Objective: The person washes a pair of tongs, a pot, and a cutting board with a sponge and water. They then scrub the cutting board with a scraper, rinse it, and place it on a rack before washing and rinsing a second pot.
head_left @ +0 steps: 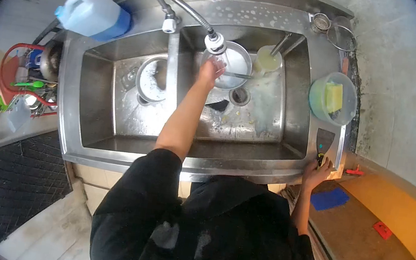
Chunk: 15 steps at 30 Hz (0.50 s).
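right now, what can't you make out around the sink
All in the head view:
Scraper's handle end: hidden by the right hand.
Left hand's exact grip: too blurred near the spray head.
Tub's floor: partly hidden by the yellow sponge.
Bits near the drain: too small to identify.

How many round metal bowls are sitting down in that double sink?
2. One bowl is in the left basin; the other bowl is in the right basin, partly behind the left hand. Any stacked underneath would not show.
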Tool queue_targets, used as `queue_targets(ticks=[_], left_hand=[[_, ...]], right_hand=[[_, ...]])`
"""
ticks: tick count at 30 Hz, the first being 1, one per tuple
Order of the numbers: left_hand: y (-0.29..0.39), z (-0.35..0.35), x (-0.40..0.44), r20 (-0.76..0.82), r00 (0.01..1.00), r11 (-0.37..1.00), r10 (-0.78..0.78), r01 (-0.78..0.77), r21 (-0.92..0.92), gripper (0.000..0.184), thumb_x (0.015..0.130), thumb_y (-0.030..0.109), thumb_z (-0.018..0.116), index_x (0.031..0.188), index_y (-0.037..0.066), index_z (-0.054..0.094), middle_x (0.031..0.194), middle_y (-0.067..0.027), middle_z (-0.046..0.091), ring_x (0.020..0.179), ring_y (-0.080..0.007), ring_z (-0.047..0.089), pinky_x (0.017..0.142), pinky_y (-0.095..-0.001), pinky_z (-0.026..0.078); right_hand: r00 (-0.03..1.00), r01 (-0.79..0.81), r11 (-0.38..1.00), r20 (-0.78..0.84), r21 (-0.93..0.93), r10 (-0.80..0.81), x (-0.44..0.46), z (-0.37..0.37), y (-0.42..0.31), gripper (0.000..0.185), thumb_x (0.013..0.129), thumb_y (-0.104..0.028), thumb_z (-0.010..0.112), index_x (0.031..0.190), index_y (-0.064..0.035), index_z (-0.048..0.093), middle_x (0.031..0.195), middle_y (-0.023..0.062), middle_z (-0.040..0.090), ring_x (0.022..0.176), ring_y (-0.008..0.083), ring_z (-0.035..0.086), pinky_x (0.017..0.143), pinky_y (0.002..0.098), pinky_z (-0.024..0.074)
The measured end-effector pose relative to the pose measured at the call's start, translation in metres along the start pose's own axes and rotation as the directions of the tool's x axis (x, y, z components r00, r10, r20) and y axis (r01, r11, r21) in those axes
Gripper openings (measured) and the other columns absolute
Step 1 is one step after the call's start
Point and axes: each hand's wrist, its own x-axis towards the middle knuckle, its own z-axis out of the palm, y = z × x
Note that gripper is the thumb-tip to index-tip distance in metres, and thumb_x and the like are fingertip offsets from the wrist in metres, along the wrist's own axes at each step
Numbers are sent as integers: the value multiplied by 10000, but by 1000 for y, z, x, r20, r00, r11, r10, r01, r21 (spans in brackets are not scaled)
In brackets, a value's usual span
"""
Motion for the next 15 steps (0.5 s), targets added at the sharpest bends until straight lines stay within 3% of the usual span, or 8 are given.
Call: queue_targets(ticks=[2,3,4,6,10,12,14,15], left_hand=[[-61,-25,26,-251,967,973,54,6,230,327,908,297,466,1076,22,525,986,-161,598,948,-306,592,796,-423,477],[-94,-46,40,-81,925,578,370,-161,800,298,884,253,482,1060,20,540,1007,-171,591,914,-321,595,765,-427,484],[-114,-58,50,261,836,-119,483,-232,965,273,859,210,498,1044,18,555,1028,-182,584,881,-335,599,733,-430,492],[-102,-39,27,277,892,-57,356,-276,960,296,863,251,499,1019,14,581,1019,-199,592,909,-358,587,774,-440,474],[-111,-26,54,283,910,-16,303,-292,956,380,850,281,517,1121,19,560,1163,-210,541,1027,-386,538,863,-448,439],[-149,-57,100,326,877,167,352,-402,900,488,853,307,506,1251,29,467,1299,-198,443,1186,-361,434,991,-442,349],[-193,-90,147,734,615,-324,289,-658,679,601,720,263,622,1258,47,465,1222,-194,497,1153,-363,451,977,-500,338],[-187,-77,139,661,711,-322,238,-585,745,640,691,269,641,1262,46,461,1242,-186,491,1170,-373,438,1002,-500,312]], right_hand=[[989,129,991,-76,33,-126,0,-17,-34,395,727,-31,590,1113,32,536,1076,230,533,966,405,519,856,464,411],[976,193,972,73,135,-204,-9,-9,-29,344,767,-55,589,1100,20,544,1058,226,542,969,390,526,847,445,416],[936,232,940,204,251,-286,-15,4,-26,294,807,-78,588,1086,8,552,1040,221,551,972,376,534,838,426,421],[785,91,934,552,345,-281,-17,25,-62,262,806,-92,595,1054,-7,573,1018,201,580,963,370,547,833,428,431],[448,260,902,784,345,-429,-12,116,-160,288,806,-129,585,1078,-35,580,1067,191,587,988,355,560,859,438,451],[543,133,747,582,652,-605,-42,193,-185,361,793,-108,577,1149,-56,556,1146,199,561,1006,368,555,870,434,457],[286,214,777,722,592,-630,-35,230,-231,457,797,-64,531,1251,-93,487,1287,164,475,1100,367,508,924,437,425],[235,280,787,756,549,-611,-52,259,-234,488,805,-51,503,1287,-112,453,1347,139,411,1150,359,470,953,439,400]])
